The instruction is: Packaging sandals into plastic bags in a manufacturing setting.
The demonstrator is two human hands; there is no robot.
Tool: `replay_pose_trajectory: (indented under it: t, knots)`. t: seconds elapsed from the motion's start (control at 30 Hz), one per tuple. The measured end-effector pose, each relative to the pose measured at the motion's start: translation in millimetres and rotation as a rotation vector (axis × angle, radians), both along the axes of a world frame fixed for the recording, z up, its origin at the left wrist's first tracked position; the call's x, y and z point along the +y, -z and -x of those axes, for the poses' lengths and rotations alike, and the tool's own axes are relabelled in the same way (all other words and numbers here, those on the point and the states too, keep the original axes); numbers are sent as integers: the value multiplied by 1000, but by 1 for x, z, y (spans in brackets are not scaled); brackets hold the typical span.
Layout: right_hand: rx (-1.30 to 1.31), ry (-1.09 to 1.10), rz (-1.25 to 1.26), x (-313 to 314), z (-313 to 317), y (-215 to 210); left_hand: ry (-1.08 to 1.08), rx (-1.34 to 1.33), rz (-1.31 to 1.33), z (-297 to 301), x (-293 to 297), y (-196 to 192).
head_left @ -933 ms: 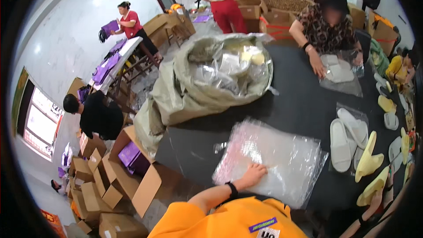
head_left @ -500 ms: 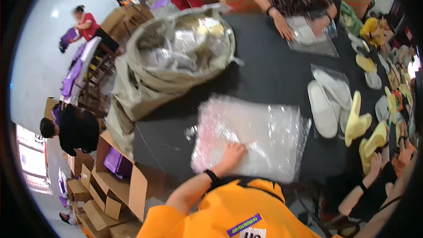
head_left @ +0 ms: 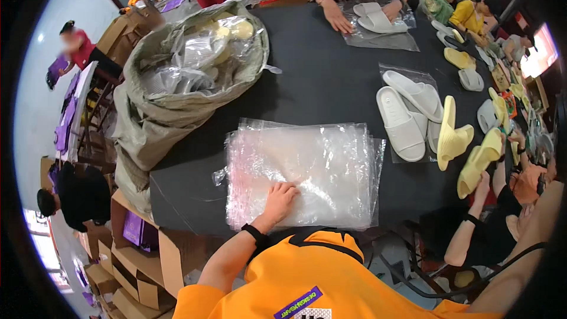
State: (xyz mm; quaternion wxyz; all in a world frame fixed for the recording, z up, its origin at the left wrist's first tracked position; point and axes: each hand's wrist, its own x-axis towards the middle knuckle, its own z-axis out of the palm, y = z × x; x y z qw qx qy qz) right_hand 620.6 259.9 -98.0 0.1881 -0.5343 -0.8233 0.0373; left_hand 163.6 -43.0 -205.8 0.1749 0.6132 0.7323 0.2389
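Observation:
My left hand [head_left: 280, 202] lies on a stack of clear plastic bags [head_left: 331, 165], fingers stretched out over the upper sheets, with nothing gripped. The stack has a pinkish left edge and rests near my body. From the lower right my right forearm [head_left: 520, 272] reaches to the right rim, where the hand is out of sight. Beyond the stack's right side, white slippers [head_left: 401, 124] lie on a clear bag. Next to them is a yellow slipper [head_left: 453, 136]. A co-worker's hand [head_left: 482, 186] at the right holds another yellow slipper [head_left: 479, 162].
On the black table [head_left: 307, 82] a big greenish woven sack [head_left: 159, 112] holds bagged slippers. Across from me, a person's hands [head_left: 338, 19] rest by a bagged pair of light slippers [head_left: 378, 18]. Open cardboard boxes [head_left: 139, 260] stand at the lower left. More slippers line the right side.
The view has shifted, so the table's contents sit further left and higher. My left hand stays on the bags. At the right, the co-worker's yellow slipper is raised and turned.

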Motion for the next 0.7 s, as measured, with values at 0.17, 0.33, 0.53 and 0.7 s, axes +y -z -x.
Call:
replay_pose_trajectory:
  t: [0.17, 0.33, 0.53, 0.7]
  knots:
    - [-1, 4, -23, -3, 10, 8, -10, 33, -45, -2, 0, 8]
    - [3, 34, -27, -13, 1, 12, 13, 59, -2, 2, -1, 10]
    - [13, 52, -9, -21, -26, 12, 7, 227, 59, -6, -14, 19]
    - [5, 68, -53, -17, -28, 22, 117, 242, 195, 4, 8, 25]
